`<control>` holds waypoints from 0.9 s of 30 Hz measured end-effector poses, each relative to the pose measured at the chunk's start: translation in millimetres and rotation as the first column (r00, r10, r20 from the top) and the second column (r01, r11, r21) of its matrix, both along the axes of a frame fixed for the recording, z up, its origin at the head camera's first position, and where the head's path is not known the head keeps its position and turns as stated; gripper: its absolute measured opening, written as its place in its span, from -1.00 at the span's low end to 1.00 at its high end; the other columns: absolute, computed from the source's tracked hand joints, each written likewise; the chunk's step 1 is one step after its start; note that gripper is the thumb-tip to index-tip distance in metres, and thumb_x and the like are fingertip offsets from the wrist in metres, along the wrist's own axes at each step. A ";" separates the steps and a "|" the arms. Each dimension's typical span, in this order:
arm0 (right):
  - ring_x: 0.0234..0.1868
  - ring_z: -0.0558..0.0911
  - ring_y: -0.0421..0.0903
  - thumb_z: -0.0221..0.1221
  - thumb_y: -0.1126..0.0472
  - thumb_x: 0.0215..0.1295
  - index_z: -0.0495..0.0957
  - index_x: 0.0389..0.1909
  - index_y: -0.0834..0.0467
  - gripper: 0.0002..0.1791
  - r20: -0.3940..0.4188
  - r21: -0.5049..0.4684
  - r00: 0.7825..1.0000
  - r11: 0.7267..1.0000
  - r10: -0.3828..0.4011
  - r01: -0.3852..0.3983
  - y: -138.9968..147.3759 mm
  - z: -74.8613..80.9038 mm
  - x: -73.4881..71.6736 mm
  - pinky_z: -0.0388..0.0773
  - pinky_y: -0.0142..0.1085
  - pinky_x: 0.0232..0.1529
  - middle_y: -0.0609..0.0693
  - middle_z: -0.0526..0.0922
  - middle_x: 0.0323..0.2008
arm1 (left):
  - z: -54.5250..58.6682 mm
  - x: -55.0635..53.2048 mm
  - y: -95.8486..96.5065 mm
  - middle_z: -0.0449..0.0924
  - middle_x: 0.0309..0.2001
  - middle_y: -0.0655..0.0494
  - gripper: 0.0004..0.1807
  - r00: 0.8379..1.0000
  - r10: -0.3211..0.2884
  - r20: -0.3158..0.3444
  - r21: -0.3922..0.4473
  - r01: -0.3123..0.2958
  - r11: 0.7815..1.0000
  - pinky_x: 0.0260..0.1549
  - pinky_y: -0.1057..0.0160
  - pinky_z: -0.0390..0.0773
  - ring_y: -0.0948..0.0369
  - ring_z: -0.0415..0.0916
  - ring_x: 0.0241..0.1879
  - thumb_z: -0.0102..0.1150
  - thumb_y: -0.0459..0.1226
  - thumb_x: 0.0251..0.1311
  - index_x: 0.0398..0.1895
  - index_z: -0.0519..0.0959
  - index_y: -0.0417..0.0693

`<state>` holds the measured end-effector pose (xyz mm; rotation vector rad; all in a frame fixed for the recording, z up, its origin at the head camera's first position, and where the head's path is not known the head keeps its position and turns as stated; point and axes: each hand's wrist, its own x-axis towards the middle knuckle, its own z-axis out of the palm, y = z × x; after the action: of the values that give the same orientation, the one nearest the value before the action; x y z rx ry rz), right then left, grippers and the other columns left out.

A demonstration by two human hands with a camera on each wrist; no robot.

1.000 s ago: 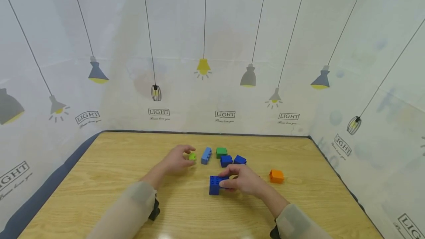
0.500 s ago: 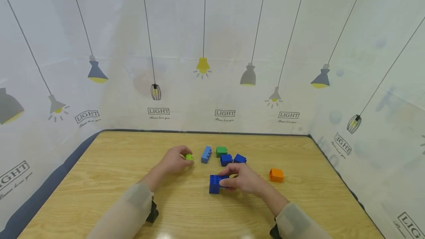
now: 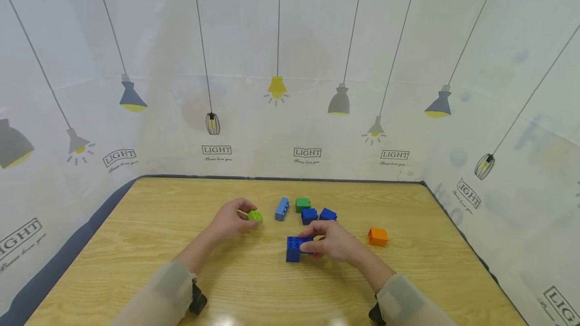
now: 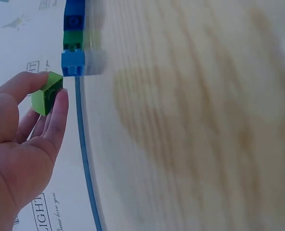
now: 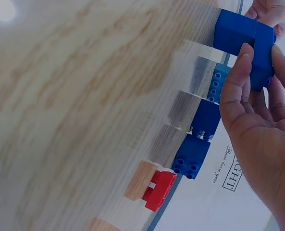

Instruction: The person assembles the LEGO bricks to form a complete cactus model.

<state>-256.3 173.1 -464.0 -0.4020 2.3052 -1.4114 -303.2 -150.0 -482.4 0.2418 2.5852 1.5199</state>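
Note:
My left hand [image 3: 229,221] pinches a small lime green toy brick [image 3: 255,216] between thumb and fingers. The left wrist view shows the lime brick [image 4: 47,94] tilted, its hollow underside partly visible. In my right hand [image 3: 334,241] is a joined piece of dark blue bricks [image 3: 293,249], gripped at its right end. Seen from the right wrist, this blue piece [image 5: 250,41] has one brick extending across the top of another. My fingers hide part of it. Beyond the hands lie a light blue brick [image 3: 282,209], a green brick [image 3: 303,205] and two dark blue bricks [image 3: 309,216].
An orange brick [image 3: 378,236] lies right of my right hand on the wooden table [image 3: 254,291]. A red brick [image 5: 160,190] shows in the right wrist view, mostly hidden in the head view. A lamp-printed cloth [image 3: 249,39] surrounds the table's back and sides.
My left hand has taken hold of the lime brick and drawn it left, away from the light blue brick. My right hand stays nearly still with the blue piece.

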 end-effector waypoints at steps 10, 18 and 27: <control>-0.17 0.76 -0.09 0.44 0.11 0.48 0.75 0.08 0.11 -0.73 0.000 0.009 1.000 1.000 0.002 -0.002 0.1 0.9 -0.5 0.85 -0.12 -0.07 0.04 0.78 0.04 | 8.6 23.4 14.9 0.78 0.03 0.02 -0.60 0.983 -0.172 -0.070 0.033 0.174 0.984 -0.12 0.21 0.72 0.14 0.70 0.03 0.53 -0.20 0.35 0.21 0.75 -0.08; -0.17 0.78 -0.10 0.44 0.12 0.49 0.74 0.10 0.14 -0.72 0.002 -0.004 1.000 1.000 0.007 -0.007 0.7 1.2 -1.2 0.86 -0.12 -0.07 0.06 0.77 0.04 | 14.5 38.2 31.4 0.66 0.15 0.00 -0.64 0.968 -0.221 -0.115 0.017 0.225 0.974 -0.15 0.21 0.71 0.17 0.66 0.02 0.55 -0.17 0.35 0.18 0.79 0.12; -0.19 0.80 -0.08 0.44 0.13 0.48 0.75 0.09 0.14 -0.73 0.006 -0.007 1.000 1.000 0.003 -0.003 -0.2 2.6 0.2 0.86 -0.09 -0.06 0.06 0.77 0.02 | 16.5 45.2 46.5 0.74 0.17 0.06 -0.63 0.954 -0.280 -0.103 0.046 0.286 0.957 -0.05 0.21 0.71 0.17 0.68 0.05 0.53 -0.20 0.37 0.21 0.75 0.07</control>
<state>-256.1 172.9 -461.4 -0.4026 2.2950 -1.4173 -258.1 -103.4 -466.0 0.6771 2.4428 1.5140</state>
